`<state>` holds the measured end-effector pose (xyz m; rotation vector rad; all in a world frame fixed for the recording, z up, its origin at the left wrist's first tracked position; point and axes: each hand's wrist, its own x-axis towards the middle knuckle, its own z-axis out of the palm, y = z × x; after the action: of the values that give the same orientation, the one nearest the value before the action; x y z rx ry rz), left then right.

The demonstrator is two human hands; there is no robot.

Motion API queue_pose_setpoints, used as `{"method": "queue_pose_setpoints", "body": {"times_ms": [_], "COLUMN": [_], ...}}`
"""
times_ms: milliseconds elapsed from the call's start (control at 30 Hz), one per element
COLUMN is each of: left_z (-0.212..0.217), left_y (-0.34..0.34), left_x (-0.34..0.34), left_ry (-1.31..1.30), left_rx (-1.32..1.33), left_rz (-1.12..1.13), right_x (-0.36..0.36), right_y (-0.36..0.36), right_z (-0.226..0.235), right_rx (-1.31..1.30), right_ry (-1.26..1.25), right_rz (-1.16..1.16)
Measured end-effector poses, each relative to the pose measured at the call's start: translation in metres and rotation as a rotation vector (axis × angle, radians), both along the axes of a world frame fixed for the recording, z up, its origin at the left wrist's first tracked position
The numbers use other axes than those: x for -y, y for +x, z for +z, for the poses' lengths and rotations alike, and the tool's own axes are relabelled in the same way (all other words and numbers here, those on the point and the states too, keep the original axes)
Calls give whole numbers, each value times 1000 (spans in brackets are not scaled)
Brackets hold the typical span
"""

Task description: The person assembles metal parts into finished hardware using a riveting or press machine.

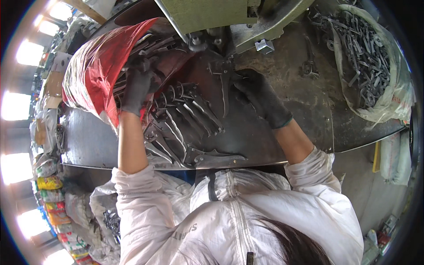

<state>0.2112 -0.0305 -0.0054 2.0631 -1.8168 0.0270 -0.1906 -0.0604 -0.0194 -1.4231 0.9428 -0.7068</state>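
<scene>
My left hand (138,89), in a dark glove, is at the mouth of a red and white woven sack (99,66) holding dark metal parts. Its fingers blend into the parts, so their grip cannot be made out. My right hand (263,97), also gloved, is closed, with its fingertips beside a dark plier-like metal tool (224,86) under the machine head. Whether it holds this tool or a smaller piece is hidden. Between my hands, several curved metal handles (190,112) lie in a row, and another plier-like piece (216,157) lies near the table's front edge.
A greenish machine (207,15) overhangs the far middle of the metal table (88,141). A bright metal block (264,46) is on its right side. At far right, an open white sack (384,110) holds many small metal parts. A loose metal piece (309,66) lies between.
</scene>
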Motion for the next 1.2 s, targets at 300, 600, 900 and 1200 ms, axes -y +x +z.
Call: {"method": "queue_pose_setpoints", "body": {"times_ms": [300,600,900,1200], "left_z": [77,-41,-35,-4], "left_y": [-142,-190,-202,-211], "left_x": [-53,-28,-21,-13], "left_ry": [521,332,417,357], "left_rx": [-622,-917,-1269,-1339], "left_rz": [-47,-399,-378,-164], "right_x": [-5,73,162,39], "right_y": [-12,-100,-224,-43], "right_z": [-7,9,-36,14], "right_rx": [245,-589,-719,208], "right_ry": [296,-959,-976,253], "right_rz": [-167,-54,105,-142]}}
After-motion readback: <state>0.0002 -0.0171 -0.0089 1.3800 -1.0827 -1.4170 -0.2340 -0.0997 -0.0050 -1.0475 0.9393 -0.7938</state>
